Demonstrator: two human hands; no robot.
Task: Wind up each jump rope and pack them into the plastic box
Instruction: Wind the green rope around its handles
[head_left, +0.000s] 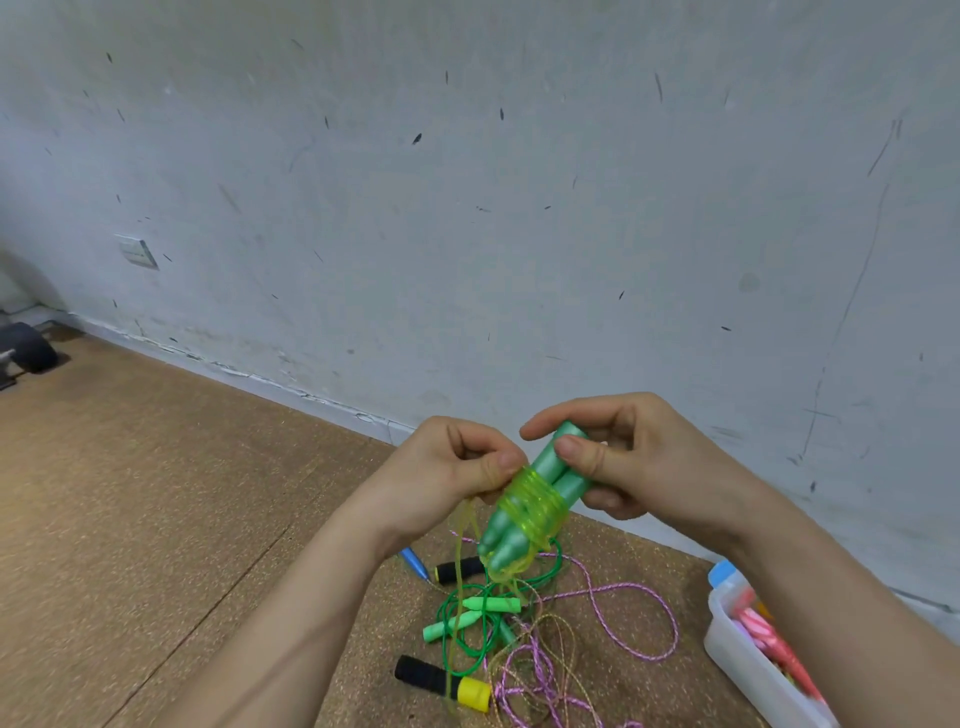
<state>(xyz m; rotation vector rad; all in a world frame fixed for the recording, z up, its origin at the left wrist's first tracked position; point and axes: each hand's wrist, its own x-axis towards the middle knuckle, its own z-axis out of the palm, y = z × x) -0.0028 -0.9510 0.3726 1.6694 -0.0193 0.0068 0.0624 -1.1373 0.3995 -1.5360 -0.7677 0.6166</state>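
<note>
My right hand (618, 457) grips the upper ends of two metallic green jump rope handles (540, 473), held side by side. Translucent yellow-green cord (530, 506) is wound several times round their middle. My left hand (457, 467) pinches that cord at the left side of the coil, and the loose end hangs down to the floor. Below lies a tangled pile: a green rope with light green handles (491, 605), a pink braided rope (623, 618) and black-and-yellow handles (441, 680). The clear plastic box (748, 667) stands at the lower right with pink things inside.
A cork-coloured floor (182, 519) runs to a scuffed white wall (467, 208). A blue handle tip (415, 561) lies by the pile. A dark wheel-like object (26, 348) sits at the far left by the wall, near a wall socket (136, 251).
</note>
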